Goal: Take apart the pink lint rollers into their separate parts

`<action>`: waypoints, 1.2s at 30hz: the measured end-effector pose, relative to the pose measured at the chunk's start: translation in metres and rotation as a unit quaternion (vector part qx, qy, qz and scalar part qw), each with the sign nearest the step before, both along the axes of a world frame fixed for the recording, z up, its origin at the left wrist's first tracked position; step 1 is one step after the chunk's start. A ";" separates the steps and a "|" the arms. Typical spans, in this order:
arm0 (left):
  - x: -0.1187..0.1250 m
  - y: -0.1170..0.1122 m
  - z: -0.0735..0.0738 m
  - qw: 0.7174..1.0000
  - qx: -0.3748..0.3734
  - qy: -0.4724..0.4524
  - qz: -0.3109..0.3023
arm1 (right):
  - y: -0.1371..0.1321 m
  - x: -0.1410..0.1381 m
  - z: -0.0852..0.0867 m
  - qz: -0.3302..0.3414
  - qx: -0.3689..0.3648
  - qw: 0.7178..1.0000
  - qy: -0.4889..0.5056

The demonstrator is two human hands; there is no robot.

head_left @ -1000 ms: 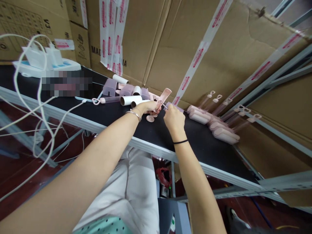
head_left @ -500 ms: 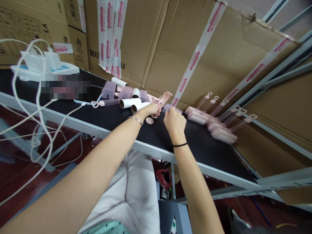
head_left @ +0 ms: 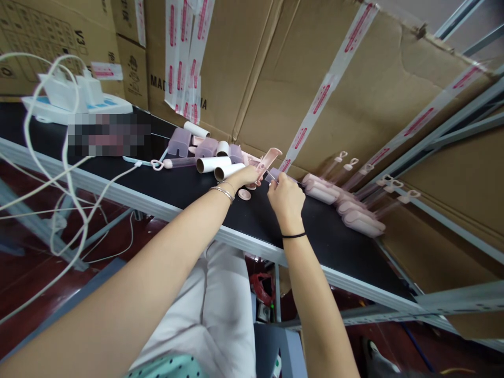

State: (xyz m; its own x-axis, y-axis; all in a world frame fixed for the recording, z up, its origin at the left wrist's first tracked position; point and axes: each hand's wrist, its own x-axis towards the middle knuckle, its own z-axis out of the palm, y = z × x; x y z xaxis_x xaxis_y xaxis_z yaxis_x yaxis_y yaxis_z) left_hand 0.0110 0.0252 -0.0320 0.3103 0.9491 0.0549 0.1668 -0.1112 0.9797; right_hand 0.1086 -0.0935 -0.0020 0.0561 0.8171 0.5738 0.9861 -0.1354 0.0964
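My left hand (head_left: 249, 177) is closed around a pale pink curved plastic piece (head_left: 271, 157), its trough-shaped end sticking up past the fingers. In my closed right hand (head_left: 286, 198) is a thin metal-shafted tool (head_left: 272, 176); the shaft points at the pink piece, and the fingers hide its handle. Whether the tip touches the piece I cannot tell. A small round pink disc (head_left: 244, 195) lies on the black tabletop (head_left: 197, 194) just below my left hand. Behind my right hand a translucent purple part (head_left: 280, 175) is partly covered.
White tubes (head_left: 212, 164) and purple covers (head_left: 180, 143) lie left of my hands. Several pink rollers with looped handles (head_left: 362, 221) line the right side. A power strip (head_left: 110, 105) with trailing white cables (head_left: 84, 210) sits far left. Cardboard (head_left: 252, 68) walls the back.
The view has shifted slightly, so the scene sits a little further right. Both hands keep the same hold, with the pink piece and tool in nearly the same position.
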 end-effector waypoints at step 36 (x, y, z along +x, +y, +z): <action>0.013 0.010 -0.001 0.995 0.014 0.099 0.014 | 0.012 -0.009 -0.026 -0.009 -0.083 0.996 0.036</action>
State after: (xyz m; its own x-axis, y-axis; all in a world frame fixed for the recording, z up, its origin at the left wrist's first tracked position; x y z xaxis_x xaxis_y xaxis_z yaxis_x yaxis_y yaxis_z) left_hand 0.0243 0.0348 -0.0333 0.2914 0.9564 0.0211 0.3601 -0.1301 0.9238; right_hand 0.0999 -0.0817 -0.0280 0.1089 0.8991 0.4239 0.9887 -0.1421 0.0476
